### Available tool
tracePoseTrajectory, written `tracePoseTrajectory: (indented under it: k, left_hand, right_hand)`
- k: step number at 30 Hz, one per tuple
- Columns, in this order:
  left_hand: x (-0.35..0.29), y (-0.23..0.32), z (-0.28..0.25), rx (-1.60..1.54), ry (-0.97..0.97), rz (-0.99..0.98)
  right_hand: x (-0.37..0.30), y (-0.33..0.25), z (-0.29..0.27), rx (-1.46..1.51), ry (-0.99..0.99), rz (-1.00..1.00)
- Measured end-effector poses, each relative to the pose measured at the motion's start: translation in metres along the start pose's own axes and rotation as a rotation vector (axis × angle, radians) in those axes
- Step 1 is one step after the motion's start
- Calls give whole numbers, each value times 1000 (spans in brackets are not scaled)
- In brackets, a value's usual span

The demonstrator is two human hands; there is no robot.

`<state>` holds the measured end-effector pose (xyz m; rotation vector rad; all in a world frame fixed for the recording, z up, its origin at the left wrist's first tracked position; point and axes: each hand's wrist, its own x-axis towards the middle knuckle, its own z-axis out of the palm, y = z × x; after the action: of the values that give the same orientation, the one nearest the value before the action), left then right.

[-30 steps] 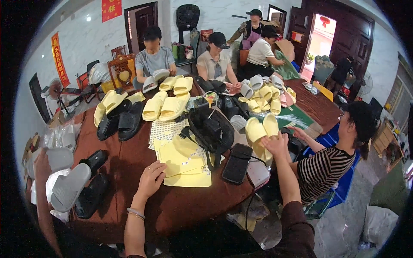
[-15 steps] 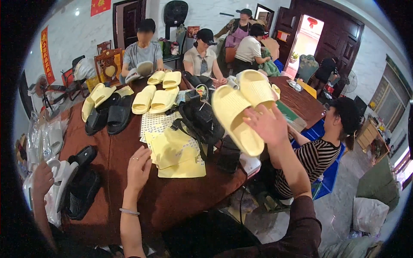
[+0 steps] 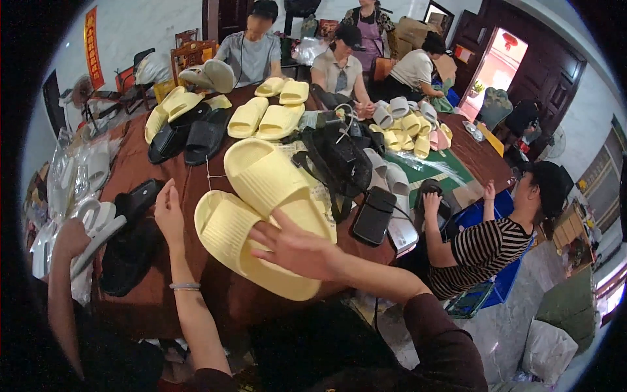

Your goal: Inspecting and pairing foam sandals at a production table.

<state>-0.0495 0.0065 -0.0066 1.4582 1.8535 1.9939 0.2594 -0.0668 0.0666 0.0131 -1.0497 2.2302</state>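
Observation:
A pair of pale yellow slide slippers (image 3: pixel 258 196) is held tilted over the near middle of the table. My right hand (image 3: pixel 297 251) grips them, its fingers at the foot opening of the nearer slipper. To the left, my left hand (image 3: pixel 170 212), with a bracelet on the wrist, is raised and holds nothing, its fingers stretched. A thin white string (image 3: pixel 209 175) shows between that hand and the yellow pair. Black slippers (image 3: pixel 134 235) lie just left of my left hand.
Yellow slippers (image 3: pixel 266 119) and black slippers (image 3: pixel 206 136) stand farther back. A black bag (image 3: pixel 336 163) and a phone (image 3: pixel 373 215) lie to the right. At the left edge a co-worker's hand (image 3: pixel 72 238) holds white slippers. A person in stripes (image 3: pixel 486 258) sits at right; others sit opposite.
My right hand has brought the yellow pair left and nearer, down over the table. My left hand has shifted left and up. The head view has turned, showing more slippers at the far right.

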Motion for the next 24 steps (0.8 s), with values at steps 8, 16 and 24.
tracePoseTrajectory:
  k: [8,16,24]
  left_hand:
    - [-8,-3,3,64,-101,-94]
    - [-23,34,23,85,-230,-58]
    - [-32,45,22,30,-667,-16]
  right_hand:
    - [7,23,-60,-902,298,220]
    - [-6,-21,-89,-1185,406,64]
    - [-4,-20,-94,-1710,340,-11]
